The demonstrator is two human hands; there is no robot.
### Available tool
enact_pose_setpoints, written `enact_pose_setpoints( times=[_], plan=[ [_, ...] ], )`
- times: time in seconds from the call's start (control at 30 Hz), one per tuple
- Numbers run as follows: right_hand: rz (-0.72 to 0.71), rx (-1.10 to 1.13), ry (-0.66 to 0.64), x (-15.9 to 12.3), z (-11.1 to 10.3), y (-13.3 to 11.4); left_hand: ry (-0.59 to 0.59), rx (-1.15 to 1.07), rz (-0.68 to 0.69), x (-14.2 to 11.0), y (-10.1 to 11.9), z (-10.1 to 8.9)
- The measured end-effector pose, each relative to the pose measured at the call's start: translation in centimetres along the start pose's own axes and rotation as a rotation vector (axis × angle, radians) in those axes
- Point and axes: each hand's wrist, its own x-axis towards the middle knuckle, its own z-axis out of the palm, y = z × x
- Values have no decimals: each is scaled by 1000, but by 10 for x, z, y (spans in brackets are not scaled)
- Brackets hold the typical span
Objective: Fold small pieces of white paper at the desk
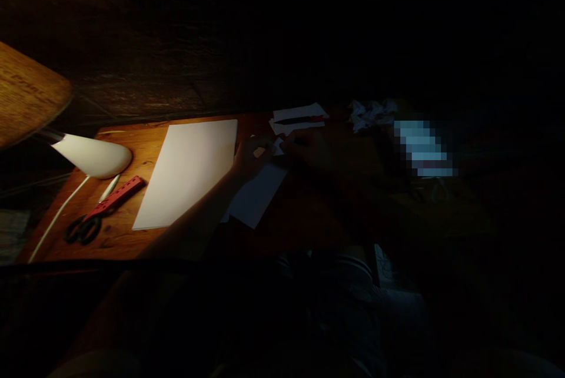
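Over the middle of the wooden table, my left hand [252,153] is closed on a small piece of white paper [278,146]. My right hand [309,147] pinches the same piece from the other side, in deep shadow. Below them lies a larger sheet of paper [258,195], partly hidden by my left forearm. Just beyond my hands, white paper pieces [300,112] lie with a dark, slim tool with a red end [304,120] across them; its kind is too dark to tell.
A stack of white paper [189,172] lies left of my hands. Scissors [83,228] lie near a red perforated strip [117,195] and a white lamp [95,156] with a cord. Crumpled paper [373,114] and a pixelated bright screen-like patch [424,148] are to the right.
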Motion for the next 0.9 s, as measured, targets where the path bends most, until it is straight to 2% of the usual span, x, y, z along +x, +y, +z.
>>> enact_pose_setpoints(
  times=[0.33, 0.63, 0.77, 0.9],
  plan=[
    [-35, -47, -38, 2, -1, 3, -100, -78, -32, 4, 0, 1],
    [48, -3, -14, 3, -3, -2, -20, -166, -130, 3, 3, 6],
    [54, -5, -30, 4, -5, 1, 0, -189, -140, 3, 3, 6],
    [48, 2, -43, 6, -4, 3, 10, -238, -212, 3, 7, 5]
  ],
)
